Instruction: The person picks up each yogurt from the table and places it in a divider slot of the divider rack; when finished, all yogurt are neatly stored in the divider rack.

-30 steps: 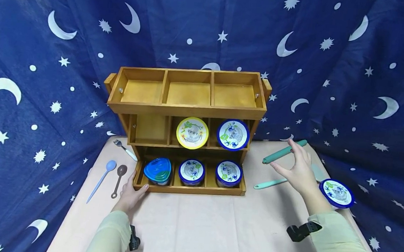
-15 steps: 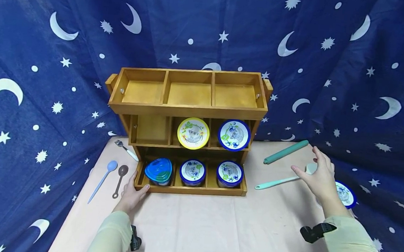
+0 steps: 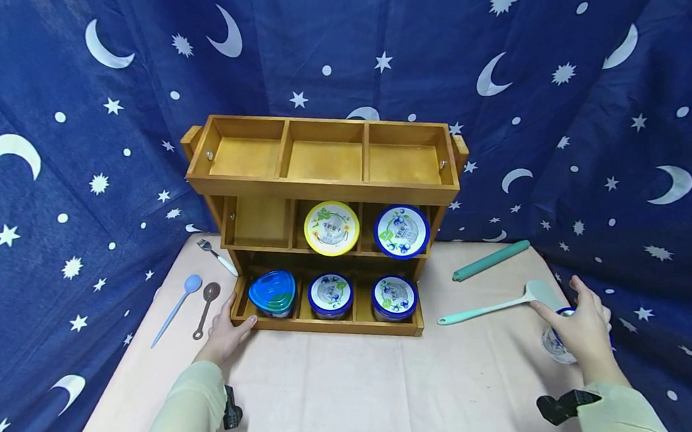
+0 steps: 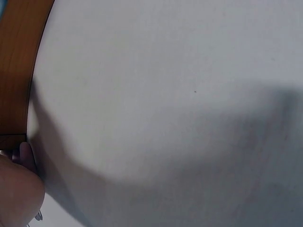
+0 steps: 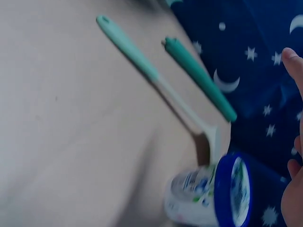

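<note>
My left hand (image 3: 225,337) grips the lower left front corner of a three-tier wooden shelf (image 3: 323,190), thumb on the front board. In the left wrist view the shelf's edge (image 4: 18,71) runs along the left, with part of the hand below it. At the table's right side, my right hand (image 3: 586,330) hovers with fingers spread over a round plastic tub (image 3: 557,348) and partly hides it. From the right wrist, the tub's blue rim and berry print (image 5: 199,191) show, apart from the fingers (image 5: 293,71).
Beside the tub lie a mint spatula (image 3: 485,312) and a green roll (image 3: 491,260). Lidded tubs (image 3: 331,228) and a blue-lidded container (image 3: 271,293) fill several shelf compartments. A fork (image 3: 217,258), blue spoon (image 3: 177,308) and brown spoon (image 3: 204,310) lie left.
My right hand has let go of the green roll, which now lies on the table, and has moved right and toward me, over the tub. My left hand stays on the shelf corner.
</note>
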`<state>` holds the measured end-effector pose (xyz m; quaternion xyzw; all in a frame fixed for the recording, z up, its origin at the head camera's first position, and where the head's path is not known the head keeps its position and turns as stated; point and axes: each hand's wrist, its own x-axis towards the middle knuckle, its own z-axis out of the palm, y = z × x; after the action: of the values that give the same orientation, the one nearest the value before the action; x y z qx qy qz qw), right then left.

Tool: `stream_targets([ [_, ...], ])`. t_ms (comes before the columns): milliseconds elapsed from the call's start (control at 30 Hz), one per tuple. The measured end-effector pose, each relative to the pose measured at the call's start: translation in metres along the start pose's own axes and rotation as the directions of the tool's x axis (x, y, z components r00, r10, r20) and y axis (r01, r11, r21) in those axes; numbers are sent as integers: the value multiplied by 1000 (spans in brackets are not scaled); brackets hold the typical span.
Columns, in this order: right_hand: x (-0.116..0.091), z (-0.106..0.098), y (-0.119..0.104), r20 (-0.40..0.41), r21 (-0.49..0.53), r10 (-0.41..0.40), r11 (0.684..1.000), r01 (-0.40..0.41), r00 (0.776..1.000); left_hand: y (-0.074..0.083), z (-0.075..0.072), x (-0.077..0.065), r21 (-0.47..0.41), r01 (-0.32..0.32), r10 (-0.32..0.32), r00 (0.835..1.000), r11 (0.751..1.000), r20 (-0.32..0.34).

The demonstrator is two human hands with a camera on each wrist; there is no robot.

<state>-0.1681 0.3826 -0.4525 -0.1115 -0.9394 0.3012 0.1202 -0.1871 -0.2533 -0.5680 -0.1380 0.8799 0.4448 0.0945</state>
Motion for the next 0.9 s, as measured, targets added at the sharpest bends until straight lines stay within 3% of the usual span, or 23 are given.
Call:
stream_targets([
  [133,-4,-3,16,26,-36,67,997,-66,997,0,0,-1,2,5,-5,1000,1000,4],
  [633,-12,1,53,69,-113,185,978,-177,980,-1,-1,0,-16,20,-20,1000,1000,17],
  [900,-17,1,72,74,-178,239,958,-223,968,-3,1,1,-43,-21,20,1000,999,-22],
])
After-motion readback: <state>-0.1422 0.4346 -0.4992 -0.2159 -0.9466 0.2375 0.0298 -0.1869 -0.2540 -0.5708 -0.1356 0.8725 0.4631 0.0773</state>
